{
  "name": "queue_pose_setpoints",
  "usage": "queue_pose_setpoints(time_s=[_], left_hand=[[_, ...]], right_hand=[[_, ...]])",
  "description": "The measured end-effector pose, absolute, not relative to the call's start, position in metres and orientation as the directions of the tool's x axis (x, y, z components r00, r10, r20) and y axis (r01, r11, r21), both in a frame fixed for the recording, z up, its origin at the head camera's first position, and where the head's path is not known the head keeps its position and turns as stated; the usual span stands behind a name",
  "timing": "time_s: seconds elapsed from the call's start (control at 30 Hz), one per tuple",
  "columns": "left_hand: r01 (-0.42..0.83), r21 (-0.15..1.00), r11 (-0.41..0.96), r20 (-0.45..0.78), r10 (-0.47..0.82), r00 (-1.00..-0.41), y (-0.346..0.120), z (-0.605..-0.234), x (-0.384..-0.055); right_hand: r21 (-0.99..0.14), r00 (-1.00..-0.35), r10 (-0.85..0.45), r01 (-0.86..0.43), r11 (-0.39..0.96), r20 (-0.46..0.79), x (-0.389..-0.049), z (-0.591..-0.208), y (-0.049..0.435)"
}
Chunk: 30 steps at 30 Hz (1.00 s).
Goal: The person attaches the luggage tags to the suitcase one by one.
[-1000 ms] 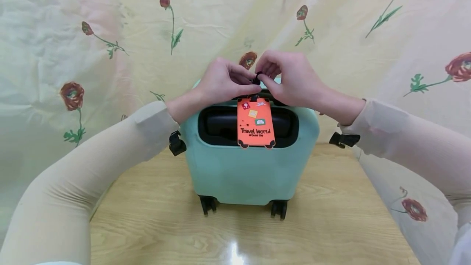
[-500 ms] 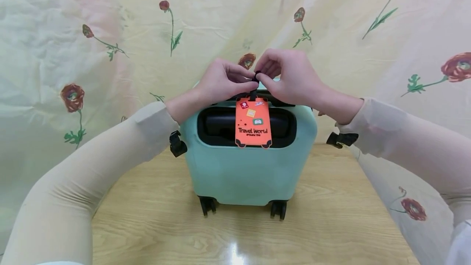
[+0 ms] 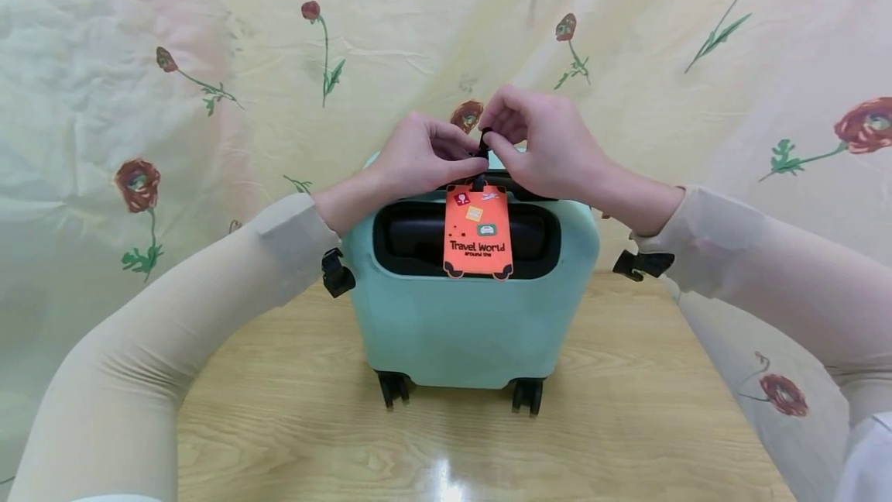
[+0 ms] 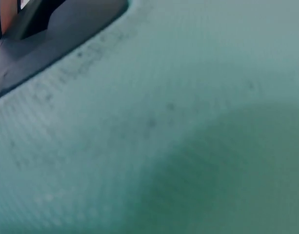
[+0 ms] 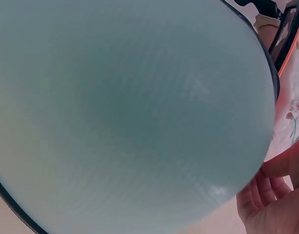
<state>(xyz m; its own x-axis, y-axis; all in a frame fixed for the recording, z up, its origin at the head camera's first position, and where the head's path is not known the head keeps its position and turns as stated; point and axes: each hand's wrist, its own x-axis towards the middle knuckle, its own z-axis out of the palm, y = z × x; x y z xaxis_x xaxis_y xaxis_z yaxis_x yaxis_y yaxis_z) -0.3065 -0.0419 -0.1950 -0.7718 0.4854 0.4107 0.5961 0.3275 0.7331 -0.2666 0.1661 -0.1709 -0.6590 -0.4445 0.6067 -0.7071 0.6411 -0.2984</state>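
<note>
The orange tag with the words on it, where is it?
In the head view the orange tag hangs in the middle of the green suitcase, over its black handle, just below the left hand and right hand.

The only readable writing is on the orange luggage tag (image 3: 478,235) that hangs in front of the dark handle recess of the mint-green suitcase (image 3: 471,324). In black letters it reads "Travel World", with a smaller line beneath that looks like "around the"; the rest of that line is too small to make out. Above the words the tag carries small sticker-like pictures: a red one, a yellow one, a green one and a little plane shape. No writing shows in either wrist view.
</note>
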Motion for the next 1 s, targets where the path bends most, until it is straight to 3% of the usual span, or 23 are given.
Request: queue_pose_setpoints(time_s=[0.27, 0.67, 1.0], left_hand=[[0.59, 0.732, 0.34, 0.396, 0.492, -0.775, -0.042, -0.194, -0.305], [0.6, 0.723, 0.342, 0.329, 0.592, -0.735, -0.041, -0.193, -0.308], [0.56, 0.764, 0.32, 0.299, 0.594, -0.747, -0.043, -0.194, -0.309]], right_hand=[[-0.37, -0.669, -0.416, -0.711, 0.598, 0.616, -0.27, -0.174, 0.164], [-0.522, -0.771, -0.311, -0.614, 0.592, 0.555, -0.264, -0.163, 0.17], [-0.599, -0.752, -0.297, -0.652, 0.464, 0.588, -0.269, -0.168, 0.172]])
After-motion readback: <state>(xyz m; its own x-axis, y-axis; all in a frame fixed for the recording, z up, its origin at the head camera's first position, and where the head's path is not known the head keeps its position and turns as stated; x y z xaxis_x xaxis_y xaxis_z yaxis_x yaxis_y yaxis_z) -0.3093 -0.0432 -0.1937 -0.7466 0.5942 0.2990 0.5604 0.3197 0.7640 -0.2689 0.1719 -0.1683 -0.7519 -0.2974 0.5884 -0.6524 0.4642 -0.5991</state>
